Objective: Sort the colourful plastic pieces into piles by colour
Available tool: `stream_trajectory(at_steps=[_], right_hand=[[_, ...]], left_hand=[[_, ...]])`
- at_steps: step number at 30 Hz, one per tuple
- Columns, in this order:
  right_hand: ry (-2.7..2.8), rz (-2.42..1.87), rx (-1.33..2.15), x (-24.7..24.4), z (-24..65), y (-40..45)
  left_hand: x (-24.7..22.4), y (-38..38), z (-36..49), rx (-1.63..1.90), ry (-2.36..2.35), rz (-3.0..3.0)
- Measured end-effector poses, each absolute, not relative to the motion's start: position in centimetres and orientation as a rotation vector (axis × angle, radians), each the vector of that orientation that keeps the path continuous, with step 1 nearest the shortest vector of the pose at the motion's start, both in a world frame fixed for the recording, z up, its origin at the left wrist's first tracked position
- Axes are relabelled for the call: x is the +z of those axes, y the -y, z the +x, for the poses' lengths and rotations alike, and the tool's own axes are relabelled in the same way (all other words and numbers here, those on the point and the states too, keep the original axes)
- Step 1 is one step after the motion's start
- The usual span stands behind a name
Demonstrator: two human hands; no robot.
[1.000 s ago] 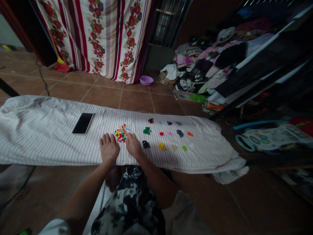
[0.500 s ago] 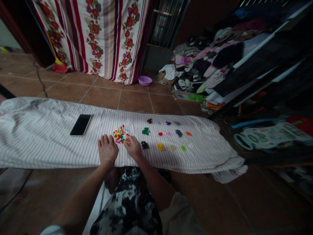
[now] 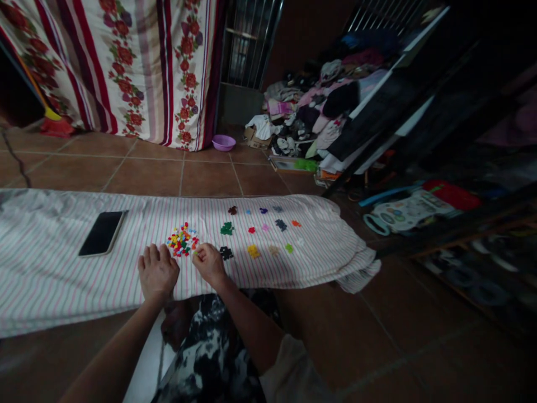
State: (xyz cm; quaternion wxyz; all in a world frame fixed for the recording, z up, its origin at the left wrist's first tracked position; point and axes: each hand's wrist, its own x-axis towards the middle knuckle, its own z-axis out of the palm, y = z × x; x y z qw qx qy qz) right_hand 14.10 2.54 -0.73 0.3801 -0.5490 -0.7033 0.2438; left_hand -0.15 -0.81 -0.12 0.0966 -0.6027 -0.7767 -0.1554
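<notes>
A mixed heap of tiny coloured pieces lies on the striped cloth; they look like beads or small bricks. Just left of and below it, my left hand rests flat on the cloth with its fingers stretched out. At the heap's right edge my right hand pinches a small lime-green piece between thumb and forefinger. To the right sit small single-colour piles, among them black pieces, dark green pieces, yellow pieces and lime-green pieces.
A phone lies on the cloth to the left. Beyond the covered surface are a tiled floor, a purple basin, a flowered curtain and a heap of clothes. A toy panel lies at right.
The view has swung to the right, so everything appears further left. My right hand keeps its pinch on the lime-green piece, now slightly clear of the heap. My left hand stays flat.
</notes>
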Motion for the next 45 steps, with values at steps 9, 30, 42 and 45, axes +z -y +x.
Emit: stream_trajectory(at_steps=[9,30,42,45], right_hand=[[1.476,-1.408,0.610,2.5,22.9,-0.9],[1.426,-2.040,0.031,-1.7,43.4,-0.7],[1.414,-2.158,0.031,-2.0,43.7,-2.3],[1.436,-2.110,0.071,-2.3,43.9,-2.2]], left_hand=[[0.3,1.0,0.0,-0.449,2.307,-1.796],[1.1,1.0,0.2,-0.377,2.320,-1.814],[1.1,1.0,0.3,-0.324,2.302,-1.800],[1.1,1.0,0.4,-0.303,2.299,-1.789]])
